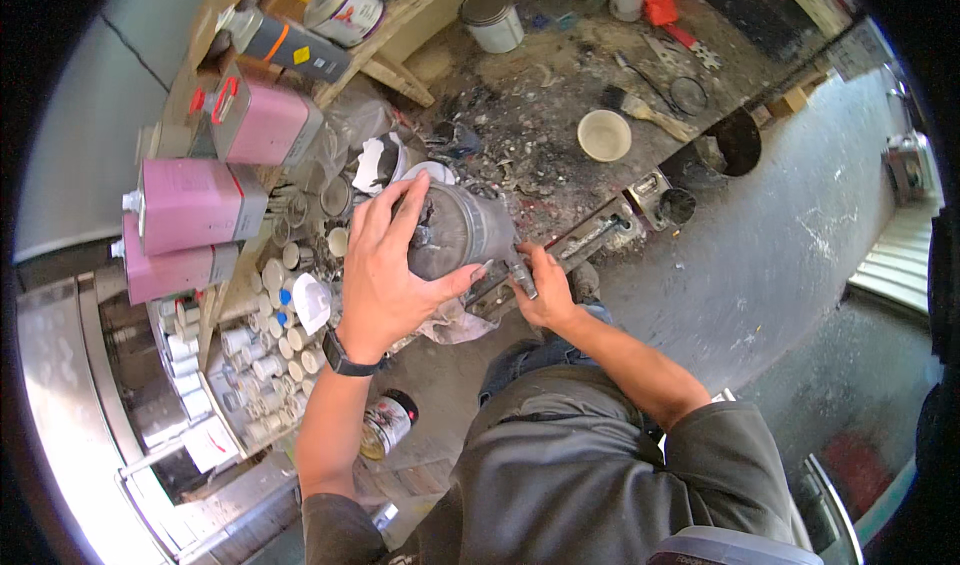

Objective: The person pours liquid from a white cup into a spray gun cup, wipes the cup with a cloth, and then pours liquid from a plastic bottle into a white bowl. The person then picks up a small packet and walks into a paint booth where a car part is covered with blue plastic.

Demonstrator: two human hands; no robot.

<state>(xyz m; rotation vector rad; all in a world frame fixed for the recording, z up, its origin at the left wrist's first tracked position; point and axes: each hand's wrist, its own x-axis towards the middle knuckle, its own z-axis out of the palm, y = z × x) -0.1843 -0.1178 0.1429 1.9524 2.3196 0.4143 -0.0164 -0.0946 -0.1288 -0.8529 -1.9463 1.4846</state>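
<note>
My left hand (pixel 400 265) is closed over the top of a grimy grey cylindrical pot (pixel 448 227), thumb and fingers pressed around its dark, round lid. Just right of it and lower, my right hand (pixel 542 291) is closed on a metal fitting (pixel 523 273) at the pot's side, which looks like a spray gun's body. Behind the pot are a white lidded container (pixel 432 171) and crumpled plastic. A small cream bowl (pixel 604 135) sits on the stained bench (pixel 530 105), with a brush (pixel 655 115) beside it.
Pink metal cans (pixel 190 205) and other containers stand on the left shelving, with several small white cups (pixel 270 365) below. A dark bucket (pixel 740 145) is beyond the bench's right edge. A labelled tin (pixel 390 423) stands low by my left arm. Grey floor (pixel 760 295) extends right.
</note>
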